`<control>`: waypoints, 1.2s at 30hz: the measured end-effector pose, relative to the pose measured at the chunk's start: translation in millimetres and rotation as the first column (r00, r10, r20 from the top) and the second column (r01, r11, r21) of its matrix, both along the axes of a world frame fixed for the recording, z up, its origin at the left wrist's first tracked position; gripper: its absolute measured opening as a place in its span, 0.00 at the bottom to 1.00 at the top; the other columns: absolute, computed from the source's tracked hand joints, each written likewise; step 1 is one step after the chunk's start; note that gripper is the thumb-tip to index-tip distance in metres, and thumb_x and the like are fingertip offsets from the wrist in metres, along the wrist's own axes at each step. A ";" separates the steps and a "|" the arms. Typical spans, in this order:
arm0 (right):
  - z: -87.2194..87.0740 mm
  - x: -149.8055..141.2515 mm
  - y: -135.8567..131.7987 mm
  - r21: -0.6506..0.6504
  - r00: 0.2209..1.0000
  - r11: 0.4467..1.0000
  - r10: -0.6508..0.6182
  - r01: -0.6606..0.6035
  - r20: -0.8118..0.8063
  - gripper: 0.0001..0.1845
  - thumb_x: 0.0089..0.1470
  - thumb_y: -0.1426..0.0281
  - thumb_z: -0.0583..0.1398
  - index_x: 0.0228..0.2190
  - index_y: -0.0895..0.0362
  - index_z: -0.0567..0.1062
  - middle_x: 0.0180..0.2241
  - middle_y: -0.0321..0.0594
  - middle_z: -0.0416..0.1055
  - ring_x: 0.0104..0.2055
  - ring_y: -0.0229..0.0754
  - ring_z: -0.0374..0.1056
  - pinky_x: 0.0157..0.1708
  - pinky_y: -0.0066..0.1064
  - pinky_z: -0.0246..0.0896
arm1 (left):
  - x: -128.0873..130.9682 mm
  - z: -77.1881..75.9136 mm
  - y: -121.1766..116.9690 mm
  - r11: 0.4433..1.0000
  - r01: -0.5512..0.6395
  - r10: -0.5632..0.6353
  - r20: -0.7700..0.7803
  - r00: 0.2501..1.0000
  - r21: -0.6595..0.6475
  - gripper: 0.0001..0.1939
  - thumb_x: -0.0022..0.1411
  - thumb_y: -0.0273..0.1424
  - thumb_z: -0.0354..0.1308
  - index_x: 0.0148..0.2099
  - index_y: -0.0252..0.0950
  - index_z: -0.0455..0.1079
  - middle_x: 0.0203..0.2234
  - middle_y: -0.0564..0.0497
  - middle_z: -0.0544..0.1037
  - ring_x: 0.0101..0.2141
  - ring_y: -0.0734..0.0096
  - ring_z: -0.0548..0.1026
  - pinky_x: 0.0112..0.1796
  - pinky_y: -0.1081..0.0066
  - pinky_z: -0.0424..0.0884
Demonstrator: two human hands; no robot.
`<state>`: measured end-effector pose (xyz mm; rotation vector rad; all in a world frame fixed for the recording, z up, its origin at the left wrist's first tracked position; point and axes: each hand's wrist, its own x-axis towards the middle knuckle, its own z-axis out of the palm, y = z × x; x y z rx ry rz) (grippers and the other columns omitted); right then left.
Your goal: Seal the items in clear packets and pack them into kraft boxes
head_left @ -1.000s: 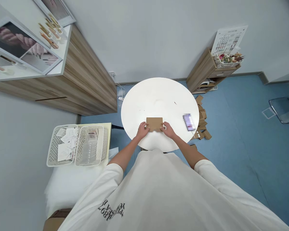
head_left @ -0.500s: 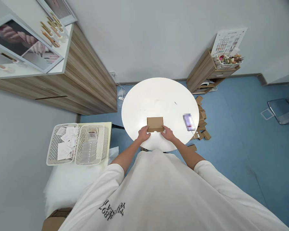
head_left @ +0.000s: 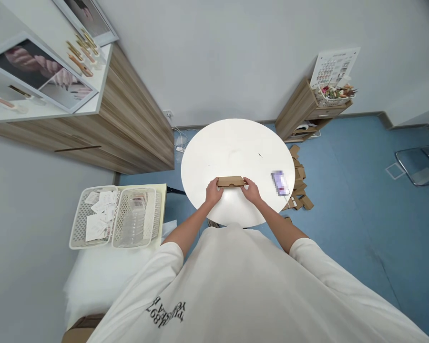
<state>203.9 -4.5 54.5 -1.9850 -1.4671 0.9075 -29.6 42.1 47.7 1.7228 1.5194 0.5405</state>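
Fingers of the left hand (head_left: 213,192) are closed on the left end of a small cardboard box (head_left: 230,182); those of the right hand (head_left: 251,191) are closed on its right end. The box sits at the near half of the round white table (head_left: 236,143), its notched front edge facing the person — whether its base touches the tabletop cannot be determined. Near the table's right edge lies a purple object (head_left: 280,183), pixelated. A small dark mark (head_left: 260,155) appears toward the table's far right. On the floor, just right of the table: a pile of brown cardboard (head_left: 299,174). Left of the table, well apart — two white perforated baskets (head_left: 155,216), side by side, holding white cards (head_left: 97,221) and clear plastic pieces (head_left: 133,224).
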 end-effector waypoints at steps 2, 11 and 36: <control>-1.7 -1.4 4.9 0.011 1.000 1.000 -0.009 0.010 -0.026 0.28 0.56 0.72 0.57 0.59 0.52 0.69 0.54 0.43 0.73 0.53 0.48 0.69 0.55 0.42 0.65 | 4.5 -1.4 4.4 1.000 -0.025 0.025 0.009 1.000 0.012 0.26 0.64 0.28 0.58 0.64 0.39 0.63 0.55 0.42 0.73 0.56 0.53 0.70 0.57 0.55 0.66; 2.8 -4.6 19.0 0.014 0.996 0.996 -0.087 0.087 0.001 0.26 0.54 0.76 0.56 0.55 0.56 0.73 0.53 0.46 0.73 0.50 0.45 0.72 0.57 0.41 0.65 | 12.5 -1.0 17.8 0.998 -0.062 0.062 -0.032 0.998 -0.004 0.22 0.63 0.23 0.55 0.59 0.38 0.67 0.54 0.42 0.69 0.49 0.58 0.75 0.52 0.60 0.71; -5.3 4.1 13.7 0.034 0.987 0.992 0.114 -0.119 0.117 0.26 0.62 0.71 0.52 0.60 0.53 0.69 0.47 0.44 0.71 0.45 0.45 0.70 0.52 0.39 0.66 | -11.4 -5.9 28.2 0.993 0.115 -0.114 -0.060 0.992 0.013 0.25 0.67 0.24 0.48 0.63 0.40 0.67 0.45 0.46 0.70 0.45 0.62 0.74 0.51 0.63 0.71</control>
